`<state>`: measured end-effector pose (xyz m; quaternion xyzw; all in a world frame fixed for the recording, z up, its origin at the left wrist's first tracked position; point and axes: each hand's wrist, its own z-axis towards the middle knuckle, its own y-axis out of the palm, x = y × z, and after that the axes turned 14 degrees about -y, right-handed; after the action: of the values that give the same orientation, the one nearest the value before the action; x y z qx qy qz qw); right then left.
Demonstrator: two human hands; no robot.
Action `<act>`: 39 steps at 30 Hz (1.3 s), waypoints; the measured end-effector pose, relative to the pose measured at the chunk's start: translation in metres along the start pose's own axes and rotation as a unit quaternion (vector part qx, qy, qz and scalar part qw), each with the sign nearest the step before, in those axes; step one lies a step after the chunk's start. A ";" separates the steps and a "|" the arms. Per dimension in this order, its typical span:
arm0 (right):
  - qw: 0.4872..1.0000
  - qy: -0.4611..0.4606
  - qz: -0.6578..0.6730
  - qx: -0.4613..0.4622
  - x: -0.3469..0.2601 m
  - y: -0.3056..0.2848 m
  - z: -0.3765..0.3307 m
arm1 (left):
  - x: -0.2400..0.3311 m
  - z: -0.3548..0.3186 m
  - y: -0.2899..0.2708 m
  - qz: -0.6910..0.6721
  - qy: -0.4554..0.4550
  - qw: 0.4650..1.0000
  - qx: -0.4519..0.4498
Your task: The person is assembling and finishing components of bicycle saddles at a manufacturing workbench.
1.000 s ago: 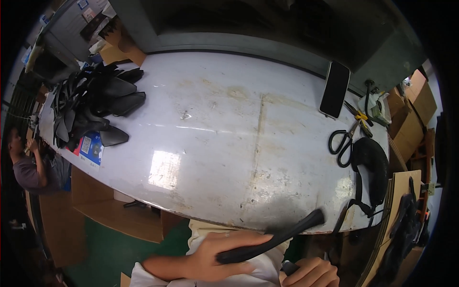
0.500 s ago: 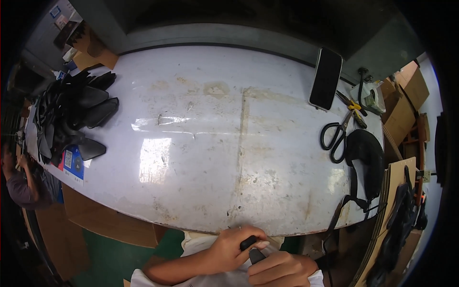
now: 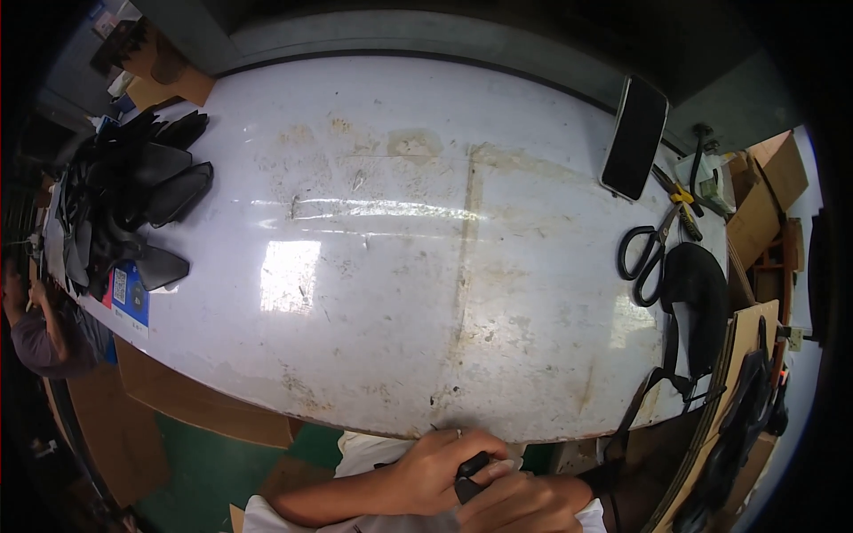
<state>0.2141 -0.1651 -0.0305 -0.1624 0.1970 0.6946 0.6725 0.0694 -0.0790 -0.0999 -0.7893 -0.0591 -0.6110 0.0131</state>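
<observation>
Just off the table's near edge, my two hands are close together in front of my body. My left hand (image 3: 442, 469) is closed around a black piece whose rounded end (image 3: 474, 464) sticks out between thumb and fingers. My right hand (image 3: 520, 503), close beside it and lower, has its fingers curled over a dark piece (image 3: 466, 489) with a flat end. Fingers hide most of both; I cannot tell whether they are one object. At the far left lies a pile of black, smooth, pointed pieces (image 3: 164, 195).
On the white table (image 3: 382, 284), a phone (image 3: 634, 138), yellow-handled pliers (image 3: 680, 194), black scissors (image 3: 647, 258) and a black strapped item (image 3: 697, 298) lie at right. A blue printed card (image 3: 133, 298) lies by the pile. Another person (image 3: 49, 333) is at far left; cardboard (image 3: 724, 400) stands at right.
The view has shifted slightly, so the table's things sit a little differently in it. My hands stay together, with the right hand drawn slightly closer around the dark piece.
</observation>
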 end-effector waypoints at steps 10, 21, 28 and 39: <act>0.946 -0.214 -0.199 0.142 0.022 0.023 -0.020 | -0.002 0.001 -0.003 -0.029 -0.008 1.000 -0.007; 0.947 -0.224 -0.187 0.131 0.015 0.018 -0.021 | -0.004 0.001 -0.003 0.001 -0.002 0.999 -0.044; 0.955 -0.191 -0.188 0.123 0.016 0.027 -0.029 | -0.003 0.001 -0.007 -0.013 0.005 1.000 -0.014; 0.990 -0.017 -0.011 0.138 -0.019 0.017 -0.033 | 0.002 0.002 -0.002 -0.001 0.011 1.000 -0.005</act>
<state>0.1968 -0.1975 -0.0489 -0.0581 0.2779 0.6556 0.6997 0.0718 -0.0763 -0.0992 -0.7827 -0.0571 -0.6197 0.0091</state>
